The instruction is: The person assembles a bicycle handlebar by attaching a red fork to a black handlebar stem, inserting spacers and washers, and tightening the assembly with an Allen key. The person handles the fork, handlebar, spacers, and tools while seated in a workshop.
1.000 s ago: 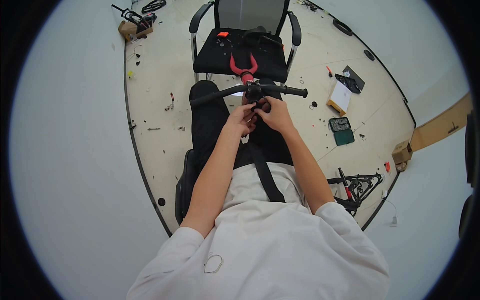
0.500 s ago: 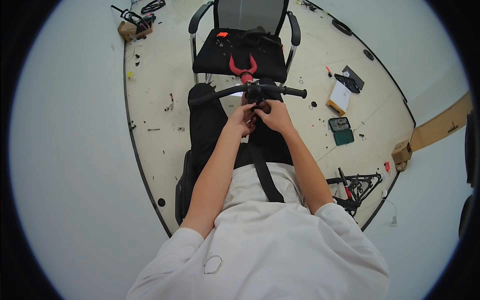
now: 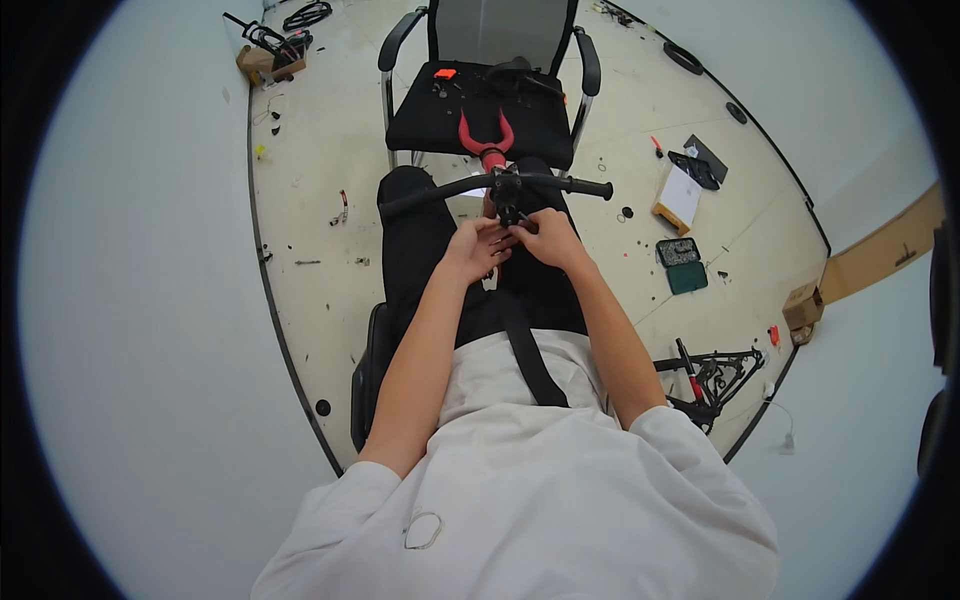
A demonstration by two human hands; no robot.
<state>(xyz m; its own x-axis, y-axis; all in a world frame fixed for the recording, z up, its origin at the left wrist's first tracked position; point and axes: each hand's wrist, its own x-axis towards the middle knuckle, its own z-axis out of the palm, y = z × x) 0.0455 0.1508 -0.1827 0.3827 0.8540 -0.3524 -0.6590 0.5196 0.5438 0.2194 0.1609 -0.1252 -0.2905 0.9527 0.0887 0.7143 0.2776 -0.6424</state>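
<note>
A black bicycle handlebar (image 3: pixel 440 190) lies across in front of me, over my knees. Its stem clamp (image 3: pixel 507 186) is at the middle, and a red fork (image 3: pixel 493 160) points away with its two legs toward the chair. My left hand (image 3: pixel 477 250) is just below the stem, fingers apart and slightly bent, their tips near the dark parts there. On the right side of the same spot, my right hand (image 3: pixel 548 238) pinches thumb and fingers together at the stem's lower end. Whatever is between them is too small to name.
An office chair (image 3: pixel 405 120) ahead carries an orange item and dark parts on its seat. On the floor at right lie an open green case (image 3: pixel 687 277), a white-and-yellow box (image 3: pixel 679 196) and a black bicycle frame (image 3: pixel 715 385). Small parts are scattered at left.
Both hands have shifted slightly toward me, uncovering more of the stem's lower end. My left fingers have spread and straightened. The handlebar stays almost in place.
</note>
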